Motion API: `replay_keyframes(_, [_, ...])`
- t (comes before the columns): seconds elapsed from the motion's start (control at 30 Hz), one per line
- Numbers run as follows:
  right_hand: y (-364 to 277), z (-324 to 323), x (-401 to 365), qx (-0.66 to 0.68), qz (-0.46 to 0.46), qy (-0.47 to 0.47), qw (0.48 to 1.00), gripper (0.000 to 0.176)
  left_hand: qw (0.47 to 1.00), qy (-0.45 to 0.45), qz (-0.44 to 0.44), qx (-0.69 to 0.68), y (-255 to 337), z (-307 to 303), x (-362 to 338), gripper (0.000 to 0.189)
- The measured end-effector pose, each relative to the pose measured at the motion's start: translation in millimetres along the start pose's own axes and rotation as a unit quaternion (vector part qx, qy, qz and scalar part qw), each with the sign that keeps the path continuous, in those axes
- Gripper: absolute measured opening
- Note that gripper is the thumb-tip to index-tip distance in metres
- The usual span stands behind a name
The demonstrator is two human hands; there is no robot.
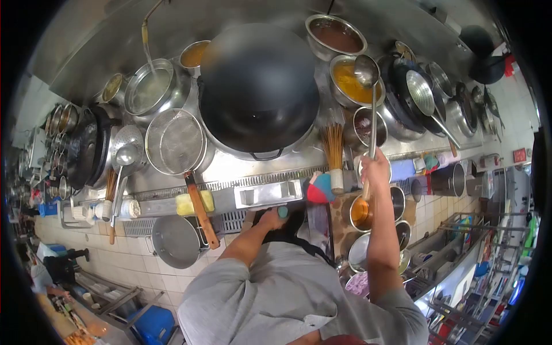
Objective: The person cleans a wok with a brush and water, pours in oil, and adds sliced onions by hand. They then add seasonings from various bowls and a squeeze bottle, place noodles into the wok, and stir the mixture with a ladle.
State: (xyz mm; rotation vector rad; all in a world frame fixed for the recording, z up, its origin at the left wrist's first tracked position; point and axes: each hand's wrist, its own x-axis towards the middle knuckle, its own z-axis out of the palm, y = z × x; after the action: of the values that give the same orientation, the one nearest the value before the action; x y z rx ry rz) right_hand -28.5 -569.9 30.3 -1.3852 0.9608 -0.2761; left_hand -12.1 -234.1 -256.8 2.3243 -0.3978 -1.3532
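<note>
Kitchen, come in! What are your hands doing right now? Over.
Right hand shut on ladle, scoop over yellow sauce bowl. Left hand on teal knob below the wok. Nothing blocking the ladle.

A big dark wok [259, 86] sits at the middle of the steel worktop [230, 169]. Just to its left lies a round mesh strainer [175, 142] with a wooden handle, and behind that stands a steel pot [150, 87] of clear liquid. A bowl of brown sauce [336, 35] stands behind the wok. A bamboo brush [333, 146] stands upright to the right of it. Dark pans [402, 98] are stacked far right. An empty steel pot [175, 240] hangs at the front edge. A blue crate [154, 323] rests on the tiled floor [132, 270].
</note>
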Motion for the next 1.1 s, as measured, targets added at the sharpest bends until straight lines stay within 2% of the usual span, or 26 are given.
replay_keyframes(0.07, [14, -9, 7, -0.103, -0.035, 0.043, 0.993, 0.044, 0.999, 0.01, 0.04, 0.025, -13, -2, 0, 0.098])
replay_keyframes(0.1, [14, -7, -1, -0.045, -0.024, 0.04, 0.998, 0.044, 0.997, 0.014, 0.06, 0.036, -14, -6, -6, 0.099])
replay_keyframes(0.17, [16, 2, -17, 0.073, -0.003, 0.032, 0.997, 0.045, 0.993, 0.019, 0.103, 0.054, -13, -12, -15, 0.09])
replay_keyframes(0.23, [12, 14, -41, 0.184, 0.03, -0.027, 0.982, 0.046, 0.985, 0.006, 0.141, 0.101, -5, -22, -34, 0.084])
replay_keyframes(0.27, [15, 18, -49, 0.238, 0.05, -0.063, 0.968, 0.048, 0.982, 0.0, 0.168, 0.09, 3, -30, -51, 0.075])
replay_keyframes(0.3, [21, 22, -57, 0.292, 0.068, -0.096, 0.949, 0.049, 0.979, -0.008, 0.186, 0.089, 17, -42, -72, 0.074])
replay_keyframes(0.4, [39, 51, -83, 0.31, 0.091, -0.139, 0.936, 0.052, 0.968, -0.032, 0.24, 0.073, 52, -73, -120, 0.071])
replay_keyframes(0.47, [45, 75, -99, 0.302, 0.102, -0.16, 0.934, 0.055, 0.952, -0.024, 0.299, 0.054, 53, -76, -129, 0.072])
replay_keyframes(0.53, [52, 97, -108, 0.25, 0.111, -0.141, 0.951, 0.054, 0.936, -0.028, 0.349, 0.043, 52, -81, -136, 0.073])
replay_keyframes(0.6, [53, 111, -115, 0.191, 0.114, -0.13, 0.966, 0.056, 0.94, -0.071, 0.326, 0.067, 58, -91, -147, 0.074])
replay_keyframes(0.73, [77, 112, -120, -0.035, 0.026, -0.046, 0.998, 0.052, 0.94, -0.101, 0.317, 0.079, 51, -85, -158, 0.07])
replay_keyframes(0.8, [103, 108, -113, -0.137, -0.17, 0.043, 0.975, 0.056, 0.938, -0.127, 0.305, 0.103, 50, -82, -166, 0.072])
replay_keyframes(0.87, [119, 102, -126, -0.188, -0.126, 0.11, 0.968, 0.053, 0.939, -0.145, 0.284, 0.129, 50, -81, -177, 0.073])
replay_keyframes(0.97, [166, 95, -123, -0.268, -0.147, 0.177, 0.936, 0.056, 0.944, -0.135, 0.26, 0.152, 48, -73, -189, 0.071])
replay_keyframes(1.0, [191, 90, -112, -0.28, -0.128, 0.154, 0.939, 0.063, 0.947, -0.117, 0.261, 0.149, 37, -62, -187, 0.069])
replay_keyframes(1.03, [204, 93, -111, -0.297, -0.1, 0.172, 0.934, 0.067, 0.948, -0.1, 0.264, 0.146, 31, -53, -188, 0.068])
replay_keyframes(1.1, [204, 98, -107, -0.3, -0.006, 0.138, 0.944, 0.066, 0.958, -0.104, 0.222, 0.148, 39, -48, -208, 0.066])
